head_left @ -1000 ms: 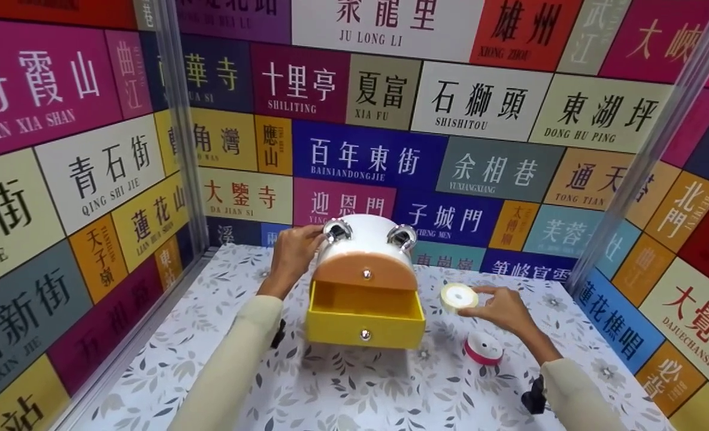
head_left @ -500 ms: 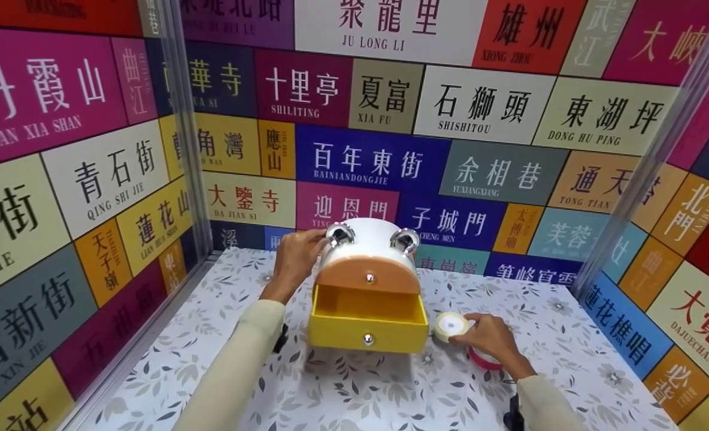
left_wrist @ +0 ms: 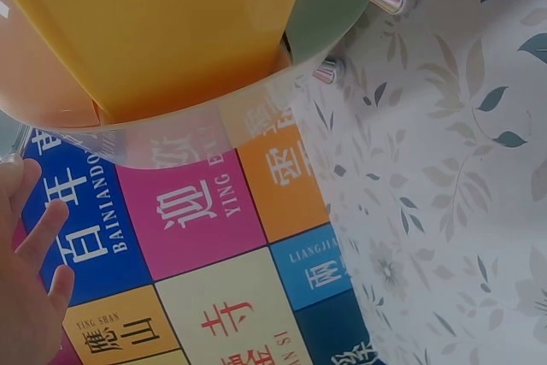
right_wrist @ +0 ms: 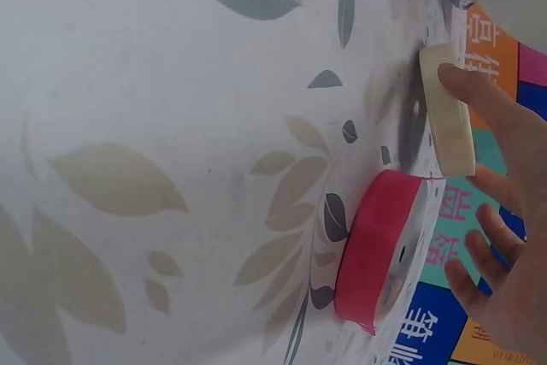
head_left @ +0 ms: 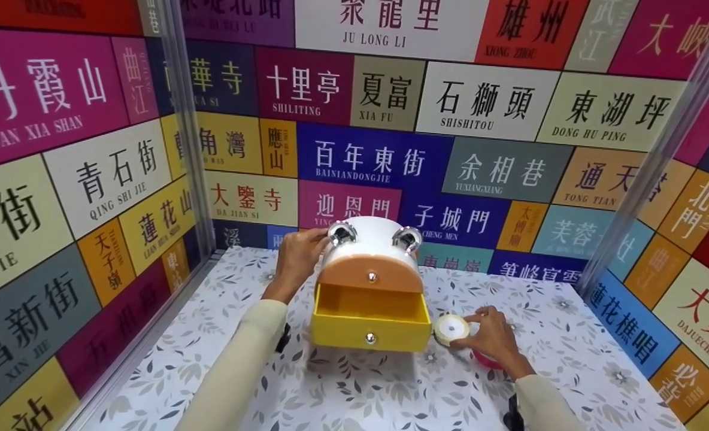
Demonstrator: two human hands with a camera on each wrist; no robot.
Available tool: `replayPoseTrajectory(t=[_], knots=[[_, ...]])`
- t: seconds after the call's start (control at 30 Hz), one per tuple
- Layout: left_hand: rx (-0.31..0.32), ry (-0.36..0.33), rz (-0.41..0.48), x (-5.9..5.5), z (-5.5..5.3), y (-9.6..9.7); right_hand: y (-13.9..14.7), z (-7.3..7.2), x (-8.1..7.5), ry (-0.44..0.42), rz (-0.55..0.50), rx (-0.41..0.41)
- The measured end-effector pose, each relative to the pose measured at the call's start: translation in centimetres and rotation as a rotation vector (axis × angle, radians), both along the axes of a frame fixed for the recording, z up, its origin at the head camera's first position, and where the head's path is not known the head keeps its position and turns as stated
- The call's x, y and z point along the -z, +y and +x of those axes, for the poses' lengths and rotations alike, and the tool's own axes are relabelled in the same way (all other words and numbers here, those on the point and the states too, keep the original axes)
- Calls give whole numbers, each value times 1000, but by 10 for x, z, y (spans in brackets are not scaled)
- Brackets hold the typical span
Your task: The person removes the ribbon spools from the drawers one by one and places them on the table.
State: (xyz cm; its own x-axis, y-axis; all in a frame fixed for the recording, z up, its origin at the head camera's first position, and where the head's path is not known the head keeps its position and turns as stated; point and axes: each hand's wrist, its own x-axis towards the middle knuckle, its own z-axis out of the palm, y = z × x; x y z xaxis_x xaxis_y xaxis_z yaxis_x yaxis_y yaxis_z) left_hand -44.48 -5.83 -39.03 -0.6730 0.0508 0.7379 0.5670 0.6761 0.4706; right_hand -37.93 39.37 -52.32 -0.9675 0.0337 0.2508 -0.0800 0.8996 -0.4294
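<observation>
A small white chest of drawers [head_left: 371, 239] with two silver round eyes stands upright on the table. Its yellow lower drawer [head_left: 371, 329] is pulled out, and its inside shows bare; the orange upper drawer [head_left: 371, 272] is closed. My left hand [head_left: 297, 257] holds the chest by the silver eye on the left, its fingertips partly hidden behind it. With thumb and forefinger, my right hand [head_left: 495, 338] pinches a roll of cream ribbon [head_left: 452, 329] close beside the yellow drawer's right side. A red ribbon roll [right_wrist: 376, 250] sits on the table just beneath that hand.
A white table [head_left: 366, 395] with a leaf pattern carries everything. Colourful walls [head_left: 372, 155] with printed place names enclose it at the back and both sides, with clear corner posts [head_left: 190, 137] between them.
My right hand has brought the cream ribbon roll down and left, nearer the drawer, and now partly covers the red roll. The left hand has stayed on the silver eye.
</observation>
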Motion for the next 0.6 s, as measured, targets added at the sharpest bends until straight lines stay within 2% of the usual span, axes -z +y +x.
replayPoseTrajectory(t=[0.17,0.3,0.6], knots=[[-17,-3,-11,0,0,1,2,-3,2,-46,50,3],[-23,5,-3,-1,-1,2,2,-4,-1,-88,44,-9],[-15,0,-2,1,-1,0,2,0,1,-105,55,-9]])
